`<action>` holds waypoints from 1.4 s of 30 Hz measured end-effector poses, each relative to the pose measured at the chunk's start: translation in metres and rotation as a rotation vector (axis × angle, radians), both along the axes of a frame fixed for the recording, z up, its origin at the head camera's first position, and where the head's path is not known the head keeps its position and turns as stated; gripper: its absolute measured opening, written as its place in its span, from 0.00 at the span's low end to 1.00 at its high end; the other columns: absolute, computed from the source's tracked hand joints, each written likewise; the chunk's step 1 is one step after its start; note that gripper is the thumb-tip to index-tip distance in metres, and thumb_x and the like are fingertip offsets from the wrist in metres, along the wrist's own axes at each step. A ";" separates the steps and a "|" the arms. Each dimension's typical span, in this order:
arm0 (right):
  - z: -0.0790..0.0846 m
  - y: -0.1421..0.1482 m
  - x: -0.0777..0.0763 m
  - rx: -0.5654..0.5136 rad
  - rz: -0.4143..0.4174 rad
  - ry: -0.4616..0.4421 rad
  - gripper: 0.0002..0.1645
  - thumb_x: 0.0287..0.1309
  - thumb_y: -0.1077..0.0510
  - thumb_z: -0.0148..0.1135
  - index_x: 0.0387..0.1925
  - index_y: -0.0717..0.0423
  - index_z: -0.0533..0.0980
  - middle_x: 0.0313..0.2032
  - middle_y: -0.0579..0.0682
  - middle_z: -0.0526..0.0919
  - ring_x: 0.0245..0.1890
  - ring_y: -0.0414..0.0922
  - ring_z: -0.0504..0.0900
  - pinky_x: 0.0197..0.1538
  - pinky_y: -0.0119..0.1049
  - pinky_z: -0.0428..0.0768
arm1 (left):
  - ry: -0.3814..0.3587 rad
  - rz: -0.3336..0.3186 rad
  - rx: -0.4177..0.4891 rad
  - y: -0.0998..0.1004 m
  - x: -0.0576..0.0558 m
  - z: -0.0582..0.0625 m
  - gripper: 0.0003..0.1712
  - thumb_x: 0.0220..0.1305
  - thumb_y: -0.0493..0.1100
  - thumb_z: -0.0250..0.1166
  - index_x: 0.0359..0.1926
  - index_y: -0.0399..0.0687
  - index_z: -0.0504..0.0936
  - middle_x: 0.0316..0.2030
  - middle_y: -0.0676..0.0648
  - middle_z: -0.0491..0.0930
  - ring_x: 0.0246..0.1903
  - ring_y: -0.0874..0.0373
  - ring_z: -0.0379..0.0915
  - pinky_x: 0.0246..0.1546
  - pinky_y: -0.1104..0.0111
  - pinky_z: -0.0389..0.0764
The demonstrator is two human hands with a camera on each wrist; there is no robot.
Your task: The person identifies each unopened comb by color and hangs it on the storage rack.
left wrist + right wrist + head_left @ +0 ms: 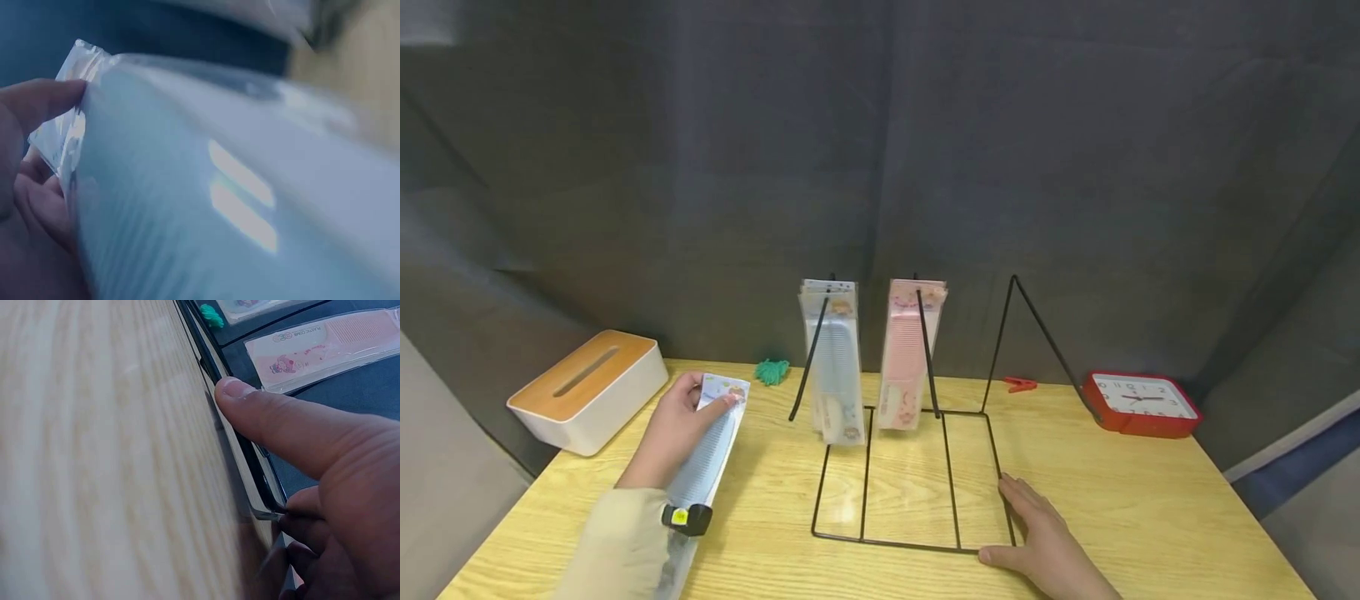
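My left hand (679, 431) pinches a packaged blue comb (710, 450) near the top of its clear sleeve, thumb in front. The pack hangs down past the wrist; up close in the left wrist view, the comb (156, 169) is blurred and its sleeve shines. My right hand (1043, 533) holds the near right corner of a black wire display rack (917, 546), thumb on the front wire and fingers along the side. Packaged blue combs (837, 367) hang on the rack's left hook, pink ones (904, 358) on the middle hook. The right hook (1041, 321) carries nothing.
A white tissue box (617, 396) with a wooden lid stands at the left. Behind the rack lie a green tuft (771, 372) and a red clothes peg (1020, 384). A red-framed clock (1142, 406) rests at the right. Dark cloth (880, 167) hangs behind the table.
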State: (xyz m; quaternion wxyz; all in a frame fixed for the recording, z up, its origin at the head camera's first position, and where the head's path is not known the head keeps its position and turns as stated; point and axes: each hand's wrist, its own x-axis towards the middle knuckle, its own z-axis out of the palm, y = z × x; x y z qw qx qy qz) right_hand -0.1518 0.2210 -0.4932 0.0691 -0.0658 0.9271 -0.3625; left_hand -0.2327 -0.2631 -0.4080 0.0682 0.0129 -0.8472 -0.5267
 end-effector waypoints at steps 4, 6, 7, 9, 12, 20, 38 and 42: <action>0.000 0.000 -0.001 -0.005 -0.016 -0.016 0.68 0.41 0.35 0.79 0.75 0.65 0.57 0.74 0.67 0.56 0.73 0.71 0.50 0.65 0.71 0.58 | 0.064 -0.103 0.114 0.019 0.033 0.025 0.26 0.67 0.50 0.68 0.56 0.41 0.69 0.45 0.43 0.80 0.36 0.56 0.79 0.33 0.63 0.83; 0.000 0.000 -0.001 -0.012 -0.025 -0.025 0.69 0.41 0.35 0.79 0.75 0.64 0.57 0.75 0.67 0.55 0.73 0.71 0.49 0.65 0.72 0.57 | 0.102 -0.170 0.179 0.027 0.048 0.034 0.20 0.69 0.45 0.67 0.53 0.41 0.71 0.45 0.47 0.81 0.38 0.56 0.80 0.34 0.62 0.84; 0.000 0.000 -0.001 -0.012 -0.028 -0.029 0.69 0.40 0.34 0.79 0.75 0.64 0.58 0.75 0.67 0.55 0.73 0.71 0.49 0.65 0.72 0.57 | 0.129 -0.201 0.200 0.030 0.055 0.038 0.16 0.69 0.43 0.66 0.51 0.41 0.72 0.44 0.50 0.82 0.39 0.57 0.80 0.34 0.62 0.84; 0.000 -0.001 -0.001 -0.014 -0.027 -0.030 0.69 0.40 0.34 0.79 0.75 0.64 0.58 0.75 0.67 0.56 0.73 0.70 0.49 0.65 0.72 0.57 | 0.192 -0.276 0.223 0.037 0.067 0.045 0.09 0.70 0.38 0.65 0.47 0.41 0.75 0.43 0.52 0.84 0.38 0.58 0.81 0.33 0.63 0.84; 0.000 -0.001 0.000 -0.010 -0.020 -0.018 0.69 0.40 0.34 0.79 0.75 0.65 0.58 0.74 0.67 0.56 0.73 0.70 0.50 0.65 0.72 0.57 | 0.298 -0.393 0.217 0.048 0.082 0.055 0.06 0.68 0.31 0.63 0.43 0.44 0.79 0.40 0.54 0.85 0.35 0.61 0.81 0.31 0.65 0.82; 0.000 0.000 0.001 -0.008 -0.011 0.002 0.68 0.40 0.35 0.79 0.74 0.66 0.58 0.74 0.67 0.57 0.73 0.71 0.51 0.66 0.71 0.57 | 0.399 -0.529 0.229 0.082 0.097 0.074 0.07 0.67 0.29 0.63 0.43 0.41 0.81 0.39 0.53 0.85 0.32 0.60 0.81 0.28 0.62 0.84; 0.002 -0.002 0.000 0.004 -0.016 -0.023 0.67 0.41 0.37 0.80 0.74 0.66 0.58 0.74 0.67 0.56 0.73 0.71 0.51 0.64 0.71 0.59 | 0.367 -0.434 0.236 0.098 0.091 0.079 0.03 0.67 0.32 0.65 0.40 0.40 0.79 0.39 0.51 0.84 0.33 0.57 0.78 0.29 0.61 0.84; 0.002 -0.002 0.000 0.003 -0.023 -0.030 0.67 0.41 0.37 0.80 0.74 0.65 0.58 0.74 0.68 0.56 0.73 0.71 0.50 0.64 0.72 0.58 | 0.309 -0.379 0.242 0.102 0.078 0.077 0.05 0.68 0.35 0.65 0.41 0.37 0.78 0.40 0.47 0.84 0.37 0.56 0.79 0.34 0.64 0.83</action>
